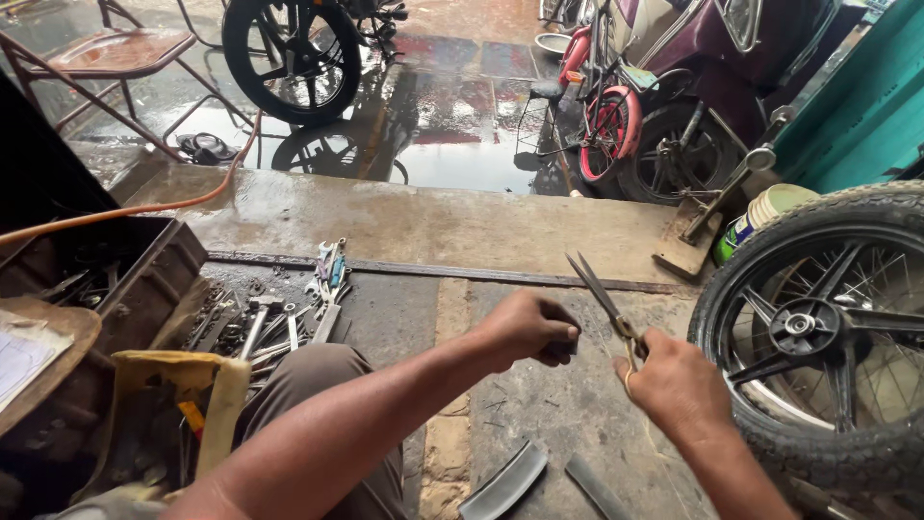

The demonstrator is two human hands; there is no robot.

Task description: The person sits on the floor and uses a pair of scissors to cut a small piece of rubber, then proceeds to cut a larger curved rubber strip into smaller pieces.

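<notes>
Head view: scissors, blades parted and aimed toward 11 o'clock, are gripped by the right hand. A small dark piece is pinched in the closed left hand. A wheel stands at 3 o'clock; rubber strips lie on the floor at 6.

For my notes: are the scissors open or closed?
Open: the scissors in the right hand show two blades apart.
</notes>
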